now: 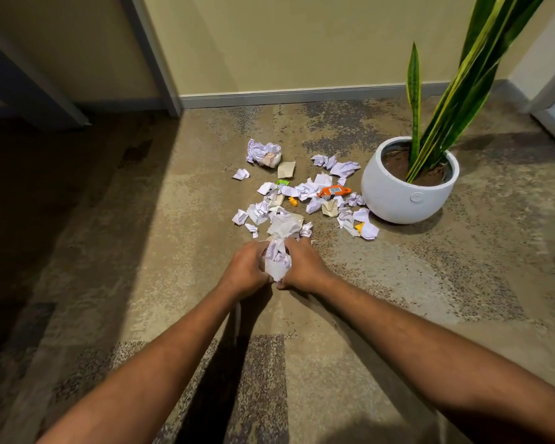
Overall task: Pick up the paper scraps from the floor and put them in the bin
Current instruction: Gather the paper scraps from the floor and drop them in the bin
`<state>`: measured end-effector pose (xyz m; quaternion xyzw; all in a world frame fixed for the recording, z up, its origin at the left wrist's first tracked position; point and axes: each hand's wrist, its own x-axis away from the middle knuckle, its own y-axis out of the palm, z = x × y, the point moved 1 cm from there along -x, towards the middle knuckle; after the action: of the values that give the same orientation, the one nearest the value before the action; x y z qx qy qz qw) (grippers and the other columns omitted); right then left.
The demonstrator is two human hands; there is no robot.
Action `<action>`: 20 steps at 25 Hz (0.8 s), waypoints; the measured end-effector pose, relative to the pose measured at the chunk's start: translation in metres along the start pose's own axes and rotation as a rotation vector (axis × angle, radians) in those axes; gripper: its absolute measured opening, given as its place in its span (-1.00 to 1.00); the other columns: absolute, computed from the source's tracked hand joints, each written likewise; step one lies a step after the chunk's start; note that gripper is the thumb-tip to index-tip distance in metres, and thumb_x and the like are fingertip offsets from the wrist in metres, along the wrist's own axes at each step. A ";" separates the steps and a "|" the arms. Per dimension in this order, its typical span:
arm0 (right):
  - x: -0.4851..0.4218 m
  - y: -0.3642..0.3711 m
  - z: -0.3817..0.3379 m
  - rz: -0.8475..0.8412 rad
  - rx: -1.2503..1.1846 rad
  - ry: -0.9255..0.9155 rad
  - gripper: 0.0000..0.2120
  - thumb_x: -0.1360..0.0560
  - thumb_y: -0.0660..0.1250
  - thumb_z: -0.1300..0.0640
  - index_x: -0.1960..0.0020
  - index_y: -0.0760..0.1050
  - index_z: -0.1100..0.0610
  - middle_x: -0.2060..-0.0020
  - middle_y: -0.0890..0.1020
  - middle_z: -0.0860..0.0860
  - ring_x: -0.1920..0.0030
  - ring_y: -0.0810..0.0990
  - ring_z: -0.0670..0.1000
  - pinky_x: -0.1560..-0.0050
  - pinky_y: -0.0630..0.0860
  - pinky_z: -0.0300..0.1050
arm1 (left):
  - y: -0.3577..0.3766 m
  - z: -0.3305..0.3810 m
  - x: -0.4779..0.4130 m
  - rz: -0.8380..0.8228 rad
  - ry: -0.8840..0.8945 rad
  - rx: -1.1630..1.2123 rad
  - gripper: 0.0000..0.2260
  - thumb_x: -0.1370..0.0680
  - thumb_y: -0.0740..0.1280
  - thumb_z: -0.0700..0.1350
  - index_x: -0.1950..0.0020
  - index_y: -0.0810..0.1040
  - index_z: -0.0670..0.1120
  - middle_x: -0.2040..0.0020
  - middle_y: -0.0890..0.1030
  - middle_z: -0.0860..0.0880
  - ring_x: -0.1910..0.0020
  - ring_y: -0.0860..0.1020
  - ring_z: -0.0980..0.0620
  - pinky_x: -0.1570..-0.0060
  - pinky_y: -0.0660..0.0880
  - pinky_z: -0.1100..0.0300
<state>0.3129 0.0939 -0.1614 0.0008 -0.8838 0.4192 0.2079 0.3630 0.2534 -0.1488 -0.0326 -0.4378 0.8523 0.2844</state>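
Crumpled white paper scraps (302, 190) lie scattered on the carpet in the middle of the view, mixed with an orange wrapper (333, 191) and a green bit (282, 182). My left hand (245, 270) and my right hand (303, 267) are pressed together around a bunch of crumpled paper (277, 259) at the near edge of the pile, fingers curled round it. A larger paper ball (263, 153) sits at the far left of the scatter. No bin is in view.
A white round pot (407, 190) with a tall striped plant stands right of the scraps, touching some. A wall with skirting board (302, 94) runs behind. A dark table leg (161, 59) and shadowed floor lie to the left.
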 end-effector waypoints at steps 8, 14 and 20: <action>0.011 -0.018 -0.015 -0.023 -0.395 0.076 -0.57 -0.44 0.52 0.34 -0.24 0.55 0.04 -0.03 0.68 0.03 0.01 0.69 0.04 0.11 0.75 0.03 | -0.006 0.013 0.007 -0.041 -0.118 0.329 -0.71 -0.41 0.58 -0.24 -0.10 0.71 -0.07 0.04 0.76 -0.10 -0.02 0.73 -0.16 -0.03 0.65 -0.16; 0.031 -0.110 -0.035 -0.057 -0.445 0.019 -0.51 -0.36 0.52 0.50 -0.16 0.54 0.09 0.05 0.71 0.10 0.06 0.75 0.10 0.18 0.74 -0.01 | -0.051 0.080 0.003 -0.009 -0.082 0.347 -0.87 -0.41 0.61 -0.21 0.12 0.70 -0.13 0.28 0.70 0.02 0.29 0.58 0.12 0.26 0.50 0.16; 0.084 -0.237 -0.040 -0.004 -0.627 -0.047 -0.39 -0.37 0.37 0.68 -0.33 0.56 0.26 -0.12 0.73 0.29 -0.05 0.77 0.32 -0.09 0.73 0.29 | -0.104 0.210 0.002 0.019 -0.004 0.318 -0.83 -0.40 0.55 -0.38 0.07 0.71 -0.18 0.22 0.74 -0.15 0.35 0.62 0.05 0.39 0.53 0.18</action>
<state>0.2923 -0.0155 0.0676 -0.0518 -0.9745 0.1258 0.1783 0.3455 0.1492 0.0601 0.0105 -0.2974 0.9136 0.2772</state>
